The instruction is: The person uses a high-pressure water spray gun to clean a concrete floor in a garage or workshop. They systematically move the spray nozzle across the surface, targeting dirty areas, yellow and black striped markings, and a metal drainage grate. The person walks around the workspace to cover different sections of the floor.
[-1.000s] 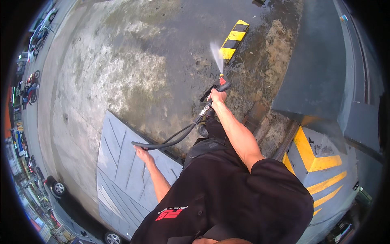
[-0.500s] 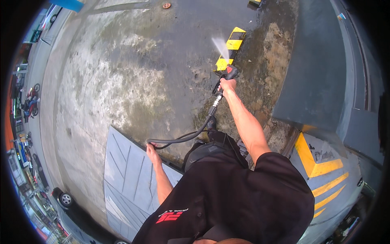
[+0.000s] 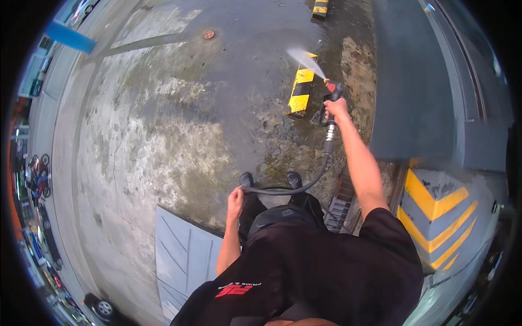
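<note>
My right hand (image 3: 336, 108) is wrapped round the grip of a black and red pressure washer gun (image 3: 333, 91). A white fan of water (image 3: 305, 60) leaves its nozzle toward the upper left, passing over the far end of a yellow and black parking stop (image 3: 302, 89). From the gun's metal coupling a dark hose (image 3: 311, 183) curves down and leftward in front of my body. Near my left foot, my left hand (image 3: 235, 201) is closed on that hose.
Wet, stained concrete (image 3: 163, 119) spreads ahead. A second striped stop (image 3: 320, 8) lies farther off, with a round orange cover (image 3: 209, 35) to its left. A grey wall (image 3: 405, 81) runs along the right. By my feet are a drain grate (image 3: 341, 204) and a grey ramp plate (image 3: 185, 250).
My right hand has swung the gun rightward, clear of the parking stop, and the spray now hits nearer its far end. My left hand has come right, toward my body, with the hose.
</note>
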`<state>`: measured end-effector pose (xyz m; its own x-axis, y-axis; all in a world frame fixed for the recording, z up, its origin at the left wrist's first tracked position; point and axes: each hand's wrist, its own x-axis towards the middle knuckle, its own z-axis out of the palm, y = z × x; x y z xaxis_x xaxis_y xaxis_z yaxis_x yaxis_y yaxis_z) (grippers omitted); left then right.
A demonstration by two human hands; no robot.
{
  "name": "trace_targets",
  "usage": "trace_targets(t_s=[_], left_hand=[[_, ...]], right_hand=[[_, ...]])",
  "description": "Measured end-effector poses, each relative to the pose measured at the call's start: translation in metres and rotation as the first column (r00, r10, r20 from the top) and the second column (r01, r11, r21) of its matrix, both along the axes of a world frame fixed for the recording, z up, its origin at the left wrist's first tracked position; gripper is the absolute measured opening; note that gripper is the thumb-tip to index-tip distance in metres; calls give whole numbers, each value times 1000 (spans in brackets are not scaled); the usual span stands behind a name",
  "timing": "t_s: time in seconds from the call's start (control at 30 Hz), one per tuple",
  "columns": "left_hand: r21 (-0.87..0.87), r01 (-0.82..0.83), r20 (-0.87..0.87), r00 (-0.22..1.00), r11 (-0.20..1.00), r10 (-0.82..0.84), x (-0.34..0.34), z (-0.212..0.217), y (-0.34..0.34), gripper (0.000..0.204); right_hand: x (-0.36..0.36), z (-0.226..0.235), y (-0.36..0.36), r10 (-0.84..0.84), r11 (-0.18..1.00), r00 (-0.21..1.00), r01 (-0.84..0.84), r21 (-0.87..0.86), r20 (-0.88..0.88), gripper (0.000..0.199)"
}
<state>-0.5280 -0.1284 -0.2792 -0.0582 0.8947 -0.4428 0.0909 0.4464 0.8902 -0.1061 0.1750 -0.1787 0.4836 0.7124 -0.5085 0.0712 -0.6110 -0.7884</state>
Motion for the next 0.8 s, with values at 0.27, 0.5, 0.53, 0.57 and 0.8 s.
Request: trace_targets(t_s=[0.27,0.5,0.53,0.57,0.8], left_hand=[[1,641,41,767,767,-641,-19,-8,50,32],[312,911,-189,337,269,-922,8,2,28,43],[286,947,-240,216,144,-946,13,2,24,44],[272,959,-246,145,75,-958,17,9,19,43],[206,926,-295,-250,-317,-922,45,49,-47,46]], right_hand=[[-8,77,-78,72,994,954,-46,-95,292,18],[-8,94,-229,156,987,859,-123,-100,487,18],[-8,90,-259,194,981,849,-155,-119,492,17],[-16,91,-286,216,975,826,-153,-162,520,16],[-49,61,-517,21,950,949,79,-303,315,8]])
